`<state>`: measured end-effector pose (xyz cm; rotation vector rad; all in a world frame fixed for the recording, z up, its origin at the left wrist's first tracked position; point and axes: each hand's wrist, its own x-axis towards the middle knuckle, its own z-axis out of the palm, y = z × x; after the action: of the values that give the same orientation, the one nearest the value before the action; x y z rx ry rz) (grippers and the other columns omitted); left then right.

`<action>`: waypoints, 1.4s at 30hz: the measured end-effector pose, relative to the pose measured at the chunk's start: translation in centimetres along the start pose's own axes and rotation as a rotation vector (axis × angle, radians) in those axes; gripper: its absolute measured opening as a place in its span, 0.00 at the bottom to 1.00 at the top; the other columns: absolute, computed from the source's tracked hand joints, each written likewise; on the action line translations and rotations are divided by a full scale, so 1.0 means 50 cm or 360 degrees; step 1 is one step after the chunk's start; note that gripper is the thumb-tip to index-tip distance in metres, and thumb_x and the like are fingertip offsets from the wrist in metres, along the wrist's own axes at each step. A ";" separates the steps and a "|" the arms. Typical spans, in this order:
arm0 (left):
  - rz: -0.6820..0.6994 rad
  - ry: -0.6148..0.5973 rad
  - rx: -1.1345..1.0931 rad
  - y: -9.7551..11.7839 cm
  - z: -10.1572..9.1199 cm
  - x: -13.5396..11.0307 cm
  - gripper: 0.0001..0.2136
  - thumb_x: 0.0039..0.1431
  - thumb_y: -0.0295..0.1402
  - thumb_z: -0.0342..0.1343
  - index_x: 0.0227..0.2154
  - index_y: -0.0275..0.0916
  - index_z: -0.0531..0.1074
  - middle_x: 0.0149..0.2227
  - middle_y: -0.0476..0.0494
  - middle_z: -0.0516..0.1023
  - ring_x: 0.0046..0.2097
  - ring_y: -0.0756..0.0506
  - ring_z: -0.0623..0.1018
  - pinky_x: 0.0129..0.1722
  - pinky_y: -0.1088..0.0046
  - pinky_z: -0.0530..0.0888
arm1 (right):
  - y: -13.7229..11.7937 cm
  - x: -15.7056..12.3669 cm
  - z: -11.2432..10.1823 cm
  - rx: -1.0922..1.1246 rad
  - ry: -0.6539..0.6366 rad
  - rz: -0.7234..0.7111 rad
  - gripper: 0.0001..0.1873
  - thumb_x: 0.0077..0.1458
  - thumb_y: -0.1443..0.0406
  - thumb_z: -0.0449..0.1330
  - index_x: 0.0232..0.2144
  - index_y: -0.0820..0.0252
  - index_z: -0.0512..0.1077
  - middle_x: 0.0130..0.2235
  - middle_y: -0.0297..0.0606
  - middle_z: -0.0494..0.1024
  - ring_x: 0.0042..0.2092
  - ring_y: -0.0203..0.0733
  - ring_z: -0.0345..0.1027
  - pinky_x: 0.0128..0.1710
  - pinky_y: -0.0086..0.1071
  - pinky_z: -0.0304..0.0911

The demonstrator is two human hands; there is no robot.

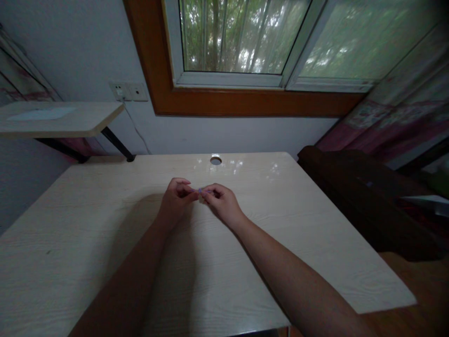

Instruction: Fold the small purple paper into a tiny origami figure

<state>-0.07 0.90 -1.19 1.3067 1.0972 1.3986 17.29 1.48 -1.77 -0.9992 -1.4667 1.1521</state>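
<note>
My left hand (176, 195) and my right hand (221, 202) meet over the middle of a pale wooden desk (105, 224). Both hands have their fingers curled in a pinch. Between the fingertips sits a tiny object (200, 192) with a bluish-purple tint, too small to name. Both forearms stretch across the desk from the near edge.
A round cable hole (215, 160) sits near the desk's far edge. A small raised shelf (59, 119) stands at the back left under a wall socket (128, 91). A dark wooden piece of furniture (365, 196) lies to the right. A window (252, 42) is ahead.
</note>
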 end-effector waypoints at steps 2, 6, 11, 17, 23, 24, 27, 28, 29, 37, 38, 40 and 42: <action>0.0000 -0.0009 -0.0039 -0.001 -0.001 0.000 0.23 0.44 0.35 0.70 0.39 0.40 0.63 0.26 0.54 0.77 0.28 0.50 0.78 0.32 0.73 0.74 | -0.001 0.001 0.000 0.0045 -0.0015 0.0021 0.12 0.51 0.55 0.65 0.31 0.58 0.76 0.29 0.36 0.78 0.30 0.38 0.71 0.32 0.31 0.64; 0.0023 -0.0009 -0.0065 -0.003 -0.004 -0.001 0.23 0.45 0.36 0.70 0.39 0.40 0.63 0.27 0.53 0.77 0.29 0.49 0.79 0.33 0.72 0.75 | -0.001 0.003 0.001 0.0131 -0.0024 0.0062 0.14 0.49 0.54 0.66 0.33 0.58 0.78 0.31 0.37 0.79 0.32 0.38 0.71 0.34 0.32 0.66; 0.0032 -0.0001 -0.0042 -0.001 -0.003 -0.001 0.22 0.43 0.35 0.70 0.38 0.40 0.64 0.27 0.53 0.78 0.30 0.49 0.79 0.33 0.73 0.74 | -0.001 0.003 0.000 0.0126 -0.0034 0.0125 0.14 0.48 0.55 0.67 0.32 0.59 0.79 0.29 0.38 0.79 0.30 0.38 0.70 0.32 0.31 0.64; 0.0016 -0.0033 -0.0009 -0.005 -0.004 -0.001 0.21 0.45 0.34 0.69 0.37 0.40 0.63 0.27 0.52 0.78 0.29 0.50 0.79 0.32 0.75 0.73 | -0.007 0.000 0.000 -0.0008 -0.0008 0.0084 0.12 0.48 0.56 0.67 0.30 0.59 0.78 0.27 0.36 0.78 0.28 0.36 0.66 0.29 0.30 0.61; -0.0035 -0.0066 -0.0073 0.005 -0.004 -0.001 0.22 0.44 0.34 0.70 0.35 0.40 0.62 0.25 0.55 0.76 0.25 0.51 0.77 0.28 0.77 0.72 | -0.008 -0.001 -0.001 -0.0027 -0.0028 0.0104 0.11 0.48 0.57 0.66 0.29 0.60 0.78 0.25 0.34 0.76 0.25 0.34 0.63 0.26 0.29 0.57; -0.0047 -0.0064 -0.0088 0.008 -0.003 -0.001 0.22 0.43 0.34 0.71 0.35 0.40 0.62 0.24 0.55 0.76 0.25 0.51 0.77 0.27 0.77 0.72 | -0.006 -0.001 -0.001 -0.0011 -0.0043 0.0116 0.11 0.48 0.58 0.66 0.30 0.60 0.78 0.26 0.34 0.76 0.26 0.34 0.63 0.26 0.29 0.57; -0.0073 -0.0060 -0.0110 0.012 -0.003 -0.003 0.23 0.41 0.34 0.72 0.34 0.40 0.62 0.23 0.56 0.75 0.24 0.51 0.76 0.26 0.77 0.72 | -0.002 -0.001 -0.002 0.0036 -0.0087 0.0138 0.11 0.48 0.58 0.66 0.30 0.60 0.78 0.27 0.35 0.77 0.26 0.34 0.64 0.27 0.28 0.57; -0.0078 -0.0061 -0.0116 0.013 -0.003 -0.003 0.23 0.41 0.34 0.72 0.34 0.39 0.63 0.23 0.56 0.75 0.23 0.51 0.76 0.26 0.77 0.72 | -0.001 0.000 -0.002 0.0037 -0.0098 0.0145 0.11 0.48 0.58 0.66 0.30 0.61 0.77 0.27 0.35 0.77 0.26 0.34 0.64 0.27 0.28 0.57; -0.0082 -0.0062 -0.0124 0.013 -0.003 -0.004 0.23 0.41 0.34 0.72 0.34 0.39 0.63 0.23 0.56 0.75 0.23 0.51 0.76 0.26 0.77 0.72 | -0.001 0.000 -0.003 0.0034 -0.0108 0.0148 0.11 0.48 0.58 0.65 0.30 0.61 0.77 0.27 0.35 0.77 0.26 0.34 0.64 0.27 0.28 0.57; -0.0072 -0.0043 -0.0153 0.013 0.002 -0.006 0.22 0.42 0.32 0.71 0.34 0.39 0.63 0.24 0.55 0.75 0.24 0.52 0.75 0.26 0.78 0.71 | -0.001 0.000 -0.002 0.0032 -0.0111 0.0157 0.10 0.47 0.59 0.65 0.29 0.61 0.76 0.25 0.33 0.75 0.25 0.32 0.61 0.25 0.27 0.54; -0.0066 -0.0041 -0.0152 0.012 0.003 -0.006 0.22 0.42 0.33 0.71 0.34 0.39 0.63 0.24 0.55 0.75 0.24 0.52 0.75 0.26 0.78 0.71 | -0.001 0.000 -0.002 0.0030 -0.0109 0.0158 0.10 0.47 0.59 0.65 0.29 0.61 0.76 0.25 0.33 0.75 0.25 0.32 0.61 0.25 0.27 0.55; -0.0061 -0.0040 -0.0140 0.010 0.004 -0.005 0.22 0.42 0.33 0.71 0.34 0.39 0.63 0.24 0.55 0.75 0.24 0.51 0.75 0.27 0.77 0.72 | 0.001 0.000 -0.003 0.0017 -0.0085 0.0150 0.10 0.47 0.59 0.65 0.29 0.61 0.77 0.26 0.34 0.75 0.25 0.33 0.62 0.26 0.27 0.56; -0.0056 -0.0030 -0.0137 0.006 0.004 -0.004 0.22 0.42 0.34 0.71 0.35 0.40 0.62 0.24 0.54 0.75 0.25 0.51 0.76 0.29 0.76 0.72 | 0.003 0.001 -0.003 -0.0012 -0.0045 0.0132 0.11 0.48 0.58 0.65 0.29 0.61 0.77 0.26 0.34 0.76 0.26 0.33 0.62 0.27 0.28 0.56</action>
<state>0.13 0.63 -0.92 1.2313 1.0316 1.3894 17.45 1.60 -1.88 -1.0610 -1.4645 1.2254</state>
